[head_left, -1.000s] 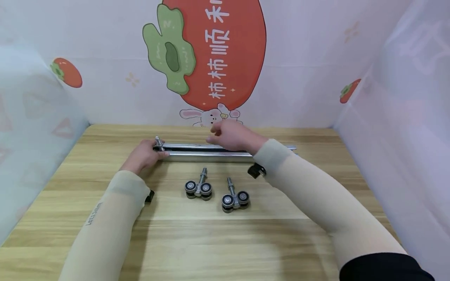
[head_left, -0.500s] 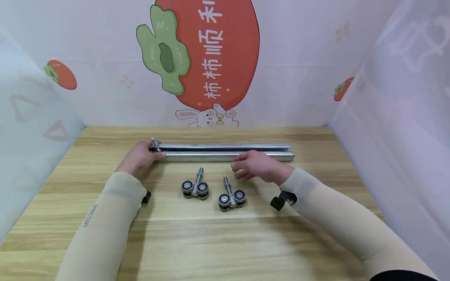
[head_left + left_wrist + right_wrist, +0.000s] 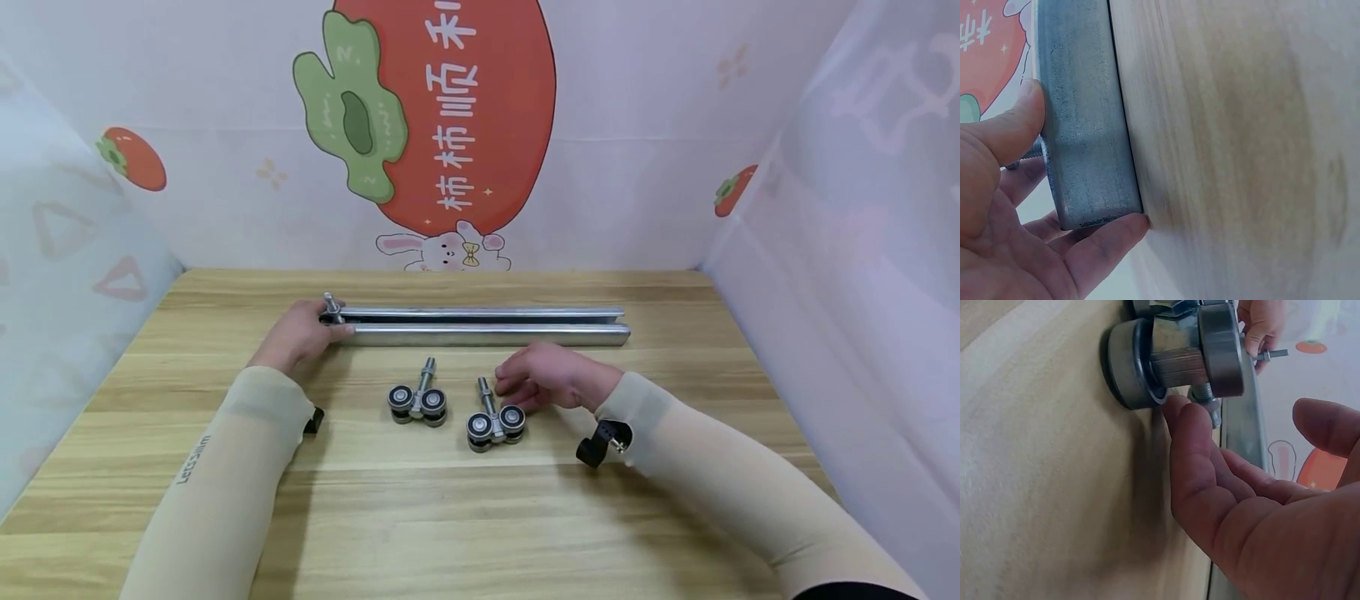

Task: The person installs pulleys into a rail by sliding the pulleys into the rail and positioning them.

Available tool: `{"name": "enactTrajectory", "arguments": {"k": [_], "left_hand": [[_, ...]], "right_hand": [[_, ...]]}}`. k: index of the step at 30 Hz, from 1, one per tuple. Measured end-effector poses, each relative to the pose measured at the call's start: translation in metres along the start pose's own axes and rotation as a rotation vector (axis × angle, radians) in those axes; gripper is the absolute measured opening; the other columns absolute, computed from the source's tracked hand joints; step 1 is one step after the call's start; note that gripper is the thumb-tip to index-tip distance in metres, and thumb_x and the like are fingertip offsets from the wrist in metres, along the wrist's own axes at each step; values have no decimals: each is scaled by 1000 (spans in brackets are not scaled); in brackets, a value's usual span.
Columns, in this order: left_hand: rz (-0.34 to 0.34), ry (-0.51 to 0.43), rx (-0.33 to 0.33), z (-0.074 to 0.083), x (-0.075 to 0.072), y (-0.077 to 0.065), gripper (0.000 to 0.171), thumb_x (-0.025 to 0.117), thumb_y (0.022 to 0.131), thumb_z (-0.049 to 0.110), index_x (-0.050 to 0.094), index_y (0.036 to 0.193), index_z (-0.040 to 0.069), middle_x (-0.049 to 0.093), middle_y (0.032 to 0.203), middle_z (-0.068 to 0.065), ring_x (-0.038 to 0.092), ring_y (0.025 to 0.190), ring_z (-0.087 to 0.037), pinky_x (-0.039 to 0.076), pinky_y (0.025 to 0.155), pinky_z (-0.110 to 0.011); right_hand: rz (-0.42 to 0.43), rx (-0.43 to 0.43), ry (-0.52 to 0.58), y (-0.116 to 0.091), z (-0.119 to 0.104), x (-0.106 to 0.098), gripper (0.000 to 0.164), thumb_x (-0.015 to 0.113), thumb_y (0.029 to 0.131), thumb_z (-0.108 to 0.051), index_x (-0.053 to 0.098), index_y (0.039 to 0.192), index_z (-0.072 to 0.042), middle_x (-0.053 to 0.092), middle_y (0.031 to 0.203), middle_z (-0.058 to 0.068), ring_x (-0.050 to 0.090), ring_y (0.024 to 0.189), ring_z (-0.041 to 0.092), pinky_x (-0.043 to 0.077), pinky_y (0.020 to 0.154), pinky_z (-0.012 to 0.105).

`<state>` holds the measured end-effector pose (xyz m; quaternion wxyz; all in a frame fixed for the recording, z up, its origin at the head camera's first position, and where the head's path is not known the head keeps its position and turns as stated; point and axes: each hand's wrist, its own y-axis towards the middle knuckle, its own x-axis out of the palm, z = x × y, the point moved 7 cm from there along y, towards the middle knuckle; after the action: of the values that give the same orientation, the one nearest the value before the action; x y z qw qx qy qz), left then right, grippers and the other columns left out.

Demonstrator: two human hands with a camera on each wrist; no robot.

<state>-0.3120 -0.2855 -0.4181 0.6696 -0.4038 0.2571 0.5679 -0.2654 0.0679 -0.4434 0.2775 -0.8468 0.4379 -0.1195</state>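
A long silver metal rail [image 3: 480, 325] lies across the far part of the wooden table [image 3: 480, 517]. My left hand [image 3: 300, 335] grips its left end, thumb on one side and fingers on the other [image 3: 1107, 240]; a bolt [image 3: 328, 302] sticks up there. Two wheeled roller trolleys with threaded studs lie nearer me, one on the left [image 3: 418, 402] and one on the right [image 3: 495, 422]. My right hand [image 3: 546, 377] lies beside the right trolley, and its fingertips [image 3: 1180, 415] touch a wheel [image 3: 1147, 359]. Its thumb stands apart.
Printed cloth walls [image 3: 840, 217] close in the table on the left, back and right. A black wrist-camera mount [image 3: 596, 446] hangs under my right forearm, and another [image 3: 313, 421] sits under the left.
My right hand has come back from above the rail toward me and down to the right trolley. The left hand and rail have stayed put.
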Motion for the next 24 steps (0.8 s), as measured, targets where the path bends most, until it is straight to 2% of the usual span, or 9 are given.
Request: {"name": "enactTrajectory", "arguments": {"k": [7, 16, 24], "left_hand": [[0, 4, 7, 1, 0, 0, 66, 63, 99, 38, 40, 151, 5, 31, 150, -35, 26, 137, -54, 21, 109, -67], [8, 11, 19, 1, 1, 3, 64, 63, 99, 37, 42, 150, 4, 33, 149, -35, 28, 137, -52, 22, 109, -66], [-2, 8, 6, 2, 1, 1, 66, 63, 99, 39, 41, 150, 5, 30, 150, -36, 25, 137, -54, 21, 109, -67]], "right_hand": [[-12, 17, 65, 6, 4, 7, 30, 60, 98, -15, 63, 121, 4, 66, 114, 19, 65, 99, 34, 56, 75, 36], [-20, 43, 121, 10, 4, 13, 26, 59, 97, -12, 63, 116, 6, 65, 107, 18, 61, 77, 25, 52, 64, 29], [-77, 24, 160, 11, 4, 21, 26, 56, 98, -10, 59, 116, 8, 65, 99, 16, 64, 79, 26, 52, 68, 30]]}}
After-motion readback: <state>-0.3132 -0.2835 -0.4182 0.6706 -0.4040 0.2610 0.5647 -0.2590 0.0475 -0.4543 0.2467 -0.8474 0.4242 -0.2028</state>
